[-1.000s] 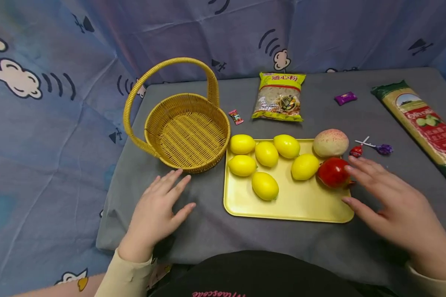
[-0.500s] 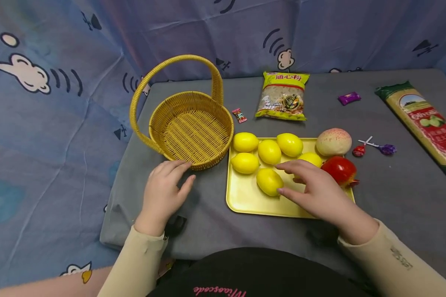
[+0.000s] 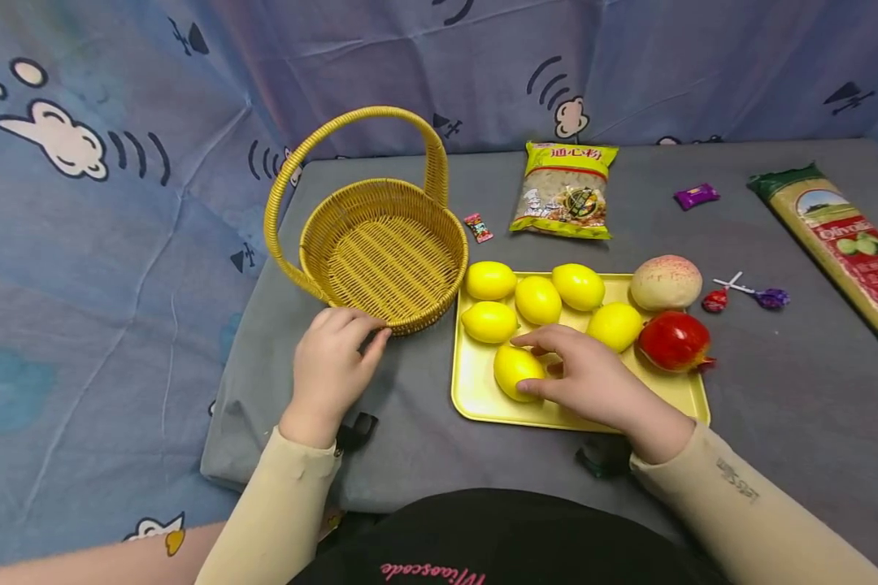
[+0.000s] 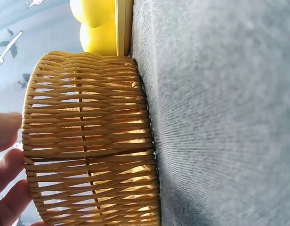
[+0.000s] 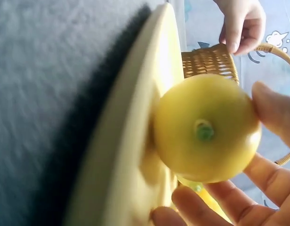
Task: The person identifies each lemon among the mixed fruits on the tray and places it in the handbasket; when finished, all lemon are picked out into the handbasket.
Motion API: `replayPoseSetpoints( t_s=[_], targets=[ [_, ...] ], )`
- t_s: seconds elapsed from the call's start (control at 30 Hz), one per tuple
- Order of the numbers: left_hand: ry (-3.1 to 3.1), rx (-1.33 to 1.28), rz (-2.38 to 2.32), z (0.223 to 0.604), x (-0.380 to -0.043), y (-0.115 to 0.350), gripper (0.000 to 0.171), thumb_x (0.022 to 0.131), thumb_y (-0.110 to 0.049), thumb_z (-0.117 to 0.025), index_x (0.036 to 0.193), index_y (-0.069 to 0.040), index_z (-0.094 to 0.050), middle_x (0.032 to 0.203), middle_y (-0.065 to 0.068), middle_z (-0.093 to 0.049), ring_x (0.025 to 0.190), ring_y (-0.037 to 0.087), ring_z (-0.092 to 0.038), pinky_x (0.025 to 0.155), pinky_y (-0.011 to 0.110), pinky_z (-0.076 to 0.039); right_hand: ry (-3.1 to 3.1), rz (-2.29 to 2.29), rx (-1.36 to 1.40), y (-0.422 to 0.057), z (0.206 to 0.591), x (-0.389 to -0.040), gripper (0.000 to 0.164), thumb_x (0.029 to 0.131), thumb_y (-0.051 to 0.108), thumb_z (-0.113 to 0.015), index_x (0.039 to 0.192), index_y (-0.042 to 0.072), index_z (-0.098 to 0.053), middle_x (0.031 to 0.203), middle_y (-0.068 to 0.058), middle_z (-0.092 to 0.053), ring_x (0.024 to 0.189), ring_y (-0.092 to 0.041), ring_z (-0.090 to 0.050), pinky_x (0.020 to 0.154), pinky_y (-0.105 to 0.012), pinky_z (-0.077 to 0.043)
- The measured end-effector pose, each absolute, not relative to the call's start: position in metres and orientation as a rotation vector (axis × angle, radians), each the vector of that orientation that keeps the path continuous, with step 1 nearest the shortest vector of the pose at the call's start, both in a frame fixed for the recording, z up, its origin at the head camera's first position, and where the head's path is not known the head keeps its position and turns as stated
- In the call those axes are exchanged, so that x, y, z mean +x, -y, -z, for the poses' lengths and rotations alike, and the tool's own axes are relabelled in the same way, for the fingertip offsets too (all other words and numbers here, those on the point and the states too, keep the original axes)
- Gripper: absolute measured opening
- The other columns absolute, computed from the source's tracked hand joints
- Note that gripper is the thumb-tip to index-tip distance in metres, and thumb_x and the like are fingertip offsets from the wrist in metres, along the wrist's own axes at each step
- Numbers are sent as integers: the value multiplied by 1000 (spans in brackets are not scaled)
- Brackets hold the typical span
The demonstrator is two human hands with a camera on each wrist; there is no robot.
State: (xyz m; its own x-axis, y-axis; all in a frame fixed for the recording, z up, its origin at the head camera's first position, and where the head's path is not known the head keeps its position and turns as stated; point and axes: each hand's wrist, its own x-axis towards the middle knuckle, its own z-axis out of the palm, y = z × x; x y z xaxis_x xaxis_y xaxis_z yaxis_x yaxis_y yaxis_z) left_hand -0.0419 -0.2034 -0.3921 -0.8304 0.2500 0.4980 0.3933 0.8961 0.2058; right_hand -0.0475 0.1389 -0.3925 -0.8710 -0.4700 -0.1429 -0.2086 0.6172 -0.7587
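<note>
My right hand reaches over the yellow tray and holds the nearest lemon between thumb and fingers. In the right wrist view that lemon shows its green stem end, with the thumb on one side and the fingers curving round the other, close over the tray. My left hand grips the near rim of the yellow wicker basket, whose handle stands up. In the left wrist view its fingertips are at the basket's rim. Several other lemons, a peach and a red pomegranate lie on the tray.
Behind the tray lie a bag of pasta, a small wrapped candy and a purple candy. Two lollipops lie right of the tray. A long green-ended packet lies at the far right. Patterned cloth hangs behind the grey table.
My right hand has moved left from beside the pomegranate to the nearest lemon and taken hold of it. My left hand has moved up to the basket's rim and now grips it.
</note>
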Motion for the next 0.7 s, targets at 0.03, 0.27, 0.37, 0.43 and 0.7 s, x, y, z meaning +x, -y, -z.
replayPoseSetpoints(
  t_s=[0.03,0.27,0.37,0.43,0.7],
  targets=[
    [2587,-462,409,392,-43,203,14,93,-27,-75,96,-15,-79,94,1,-72,92,24,-65,81,40,-56,-2517,1109,-554,-138,394,-47,58,83,34,-85,134,17,-65,127,0,-66,111,-24,-61,96,-49,-53],
    [2570,-459,394,395,-46,204,10,92,-25,-76,93,-15,-79,90,0,-72,89,24,-65,80,41,-55,-2488,1104,-570,-131,399,-47,59,81,34,-86,134,21,-65,127,3,-65,106,-21,-60,95,-46,-50],
    [2563,-467,394,395,-47,205,10,91,-24,-77,92,-14,-79,89,1,-72,89,25,-65,80,42,-55,-2469,1124,-566,-131,401,-48,58,81,34,-86,133,22,-65,129,4,-65,108,-21,-60,96,-46,-49],
    [2557,-471,396,395,-47,205,10,91,-24,-77,91,-14,-79,88,2,-71,88,26,-65,80,42,-55,-2452,1150,-567,-131,402,-49,57,81,35,-86,132,21,-66,129,3,-65,109,-22,-60,97,-47,-49],
    [2535,-485,384,395,-48,204,7,89,-20,-78,90,-14,-79,87,1,-70,86,25,-64,76,42,-55,-2373,1282,-550,-132,401,-54,55,81,33,-87,130,19,-67,127,2,-66,106,-22,-59,88,-42,-53]
  ],
)
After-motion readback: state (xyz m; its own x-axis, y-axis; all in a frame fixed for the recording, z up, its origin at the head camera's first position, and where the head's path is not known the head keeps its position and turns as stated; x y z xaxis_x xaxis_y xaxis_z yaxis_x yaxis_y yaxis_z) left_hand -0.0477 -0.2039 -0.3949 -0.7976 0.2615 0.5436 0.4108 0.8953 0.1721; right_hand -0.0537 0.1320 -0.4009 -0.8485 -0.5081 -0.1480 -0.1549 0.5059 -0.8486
